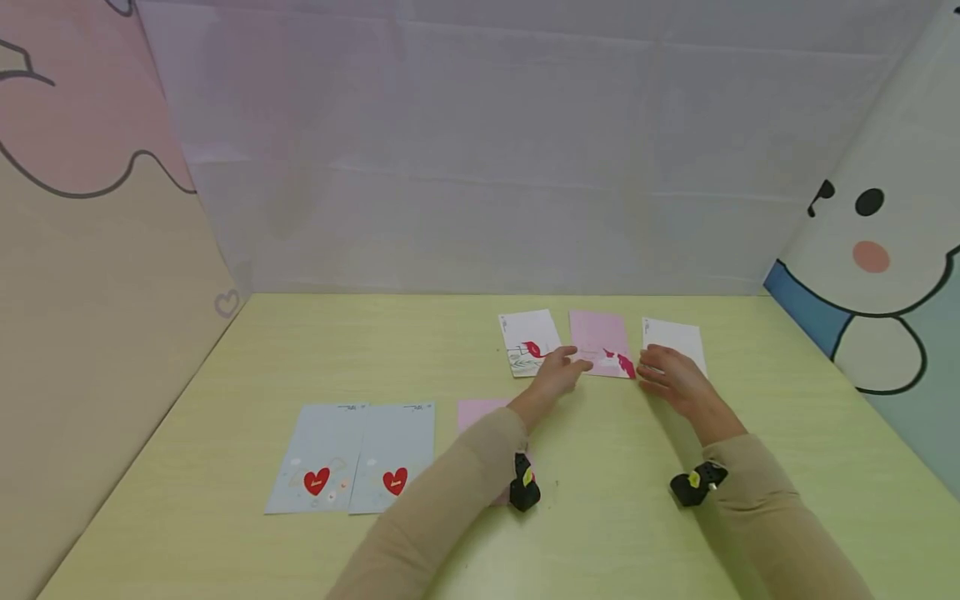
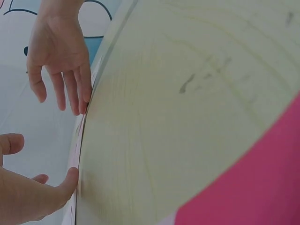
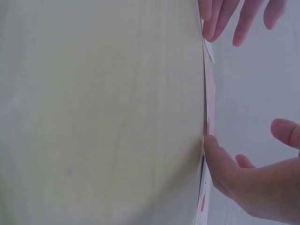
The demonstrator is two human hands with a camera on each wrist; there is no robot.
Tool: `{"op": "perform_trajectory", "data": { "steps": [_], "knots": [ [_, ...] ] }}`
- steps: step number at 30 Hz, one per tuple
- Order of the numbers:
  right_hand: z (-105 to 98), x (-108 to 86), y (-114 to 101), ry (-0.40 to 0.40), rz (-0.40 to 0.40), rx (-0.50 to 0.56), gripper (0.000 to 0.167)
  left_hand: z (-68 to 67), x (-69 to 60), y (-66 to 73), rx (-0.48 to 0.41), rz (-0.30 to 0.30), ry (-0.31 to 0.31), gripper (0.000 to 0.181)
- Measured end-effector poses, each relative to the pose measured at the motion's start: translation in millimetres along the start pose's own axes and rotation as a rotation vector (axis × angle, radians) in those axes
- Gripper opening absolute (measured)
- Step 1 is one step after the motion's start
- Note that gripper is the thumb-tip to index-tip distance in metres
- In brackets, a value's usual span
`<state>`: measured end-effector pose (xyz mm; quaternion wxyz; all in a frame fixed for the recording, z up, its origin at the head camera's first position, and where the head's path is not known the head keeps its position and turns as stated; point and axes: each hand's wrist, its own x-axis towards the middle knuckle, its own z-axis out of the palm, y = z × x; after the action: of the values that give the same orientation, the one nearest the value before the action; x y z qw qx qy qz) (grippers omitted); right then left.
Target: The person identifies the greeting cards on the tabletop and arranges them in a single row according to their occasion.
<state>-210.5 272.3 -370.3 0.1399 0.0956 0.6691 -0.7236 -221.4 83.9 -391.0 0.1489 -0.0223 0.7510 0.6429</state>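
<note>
In the head view, three cards lie in a row at the back of the table: a white card with a red drawing point(image 1: 531, 325), a pink card point(image 1: 600, 329) and another white card point(image 1: 678, 333). My left hand point(image 1: 553, 382) reaches between the first two, fingers spread near the pink card's left edge. Over the lower left part of the rightmost card is my right hand point(image 1: 678, 385), which hides its lower part. The left wrist view has my left hand point(image 2: 35, 192) low, fingertips at the table's surface. Neither hand visibly grips a card.
Two pale blue cards with red hearts lie front left, the left card point(image 1: 315, 446) and the right card point(image 1: 397, 442) edge to edge. Another pink card point(image 1: 476, 411) is partly covered by the left forearm. A pale cloth wall point(image 1: 480, 167) borders the table's back.
</note>
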Motion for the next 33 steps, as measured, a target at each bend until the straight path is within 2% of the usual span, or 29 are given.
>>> {"op": "perform_trajectory", "data": {
  "steps": [4,8,15,19,26,33],
  "knots": [
    [1.3,1.3,0.3,0.005,0.006,-0.014,0.060,2.2,0.8,0.6,0.011,0.005,-0.006,0.048],
    [2.2,2.2,0.1,0.006,0.006,-0.020,0.059,2.3,1.9,1.4,0.067,0.004,-0.017,0.048],
    [2.0,2.3,-0.1,0.010,0.014,0.039,0.062,-0.4,2.2,2.6,0.162,0.006,-0.031,0.046],
    [2.1,2.6,0.3,0.004,0.013,0.058,0.061,-2.0,2.1,1.9,0.171,0.016,-0.031,0.046],
    [3.1,2.6,-0.2,0.015,0.011,-0.050,0.058,-2.2,3.7,0.6,0.132,0.014,-0.044,0.046],
    [3.3,-2.7,-1.4,0.041,-0.014,-0.105,0.057,-2.9,1.9,-1.9,0.125,0.035,-0.065,0.045]
  ]
}}
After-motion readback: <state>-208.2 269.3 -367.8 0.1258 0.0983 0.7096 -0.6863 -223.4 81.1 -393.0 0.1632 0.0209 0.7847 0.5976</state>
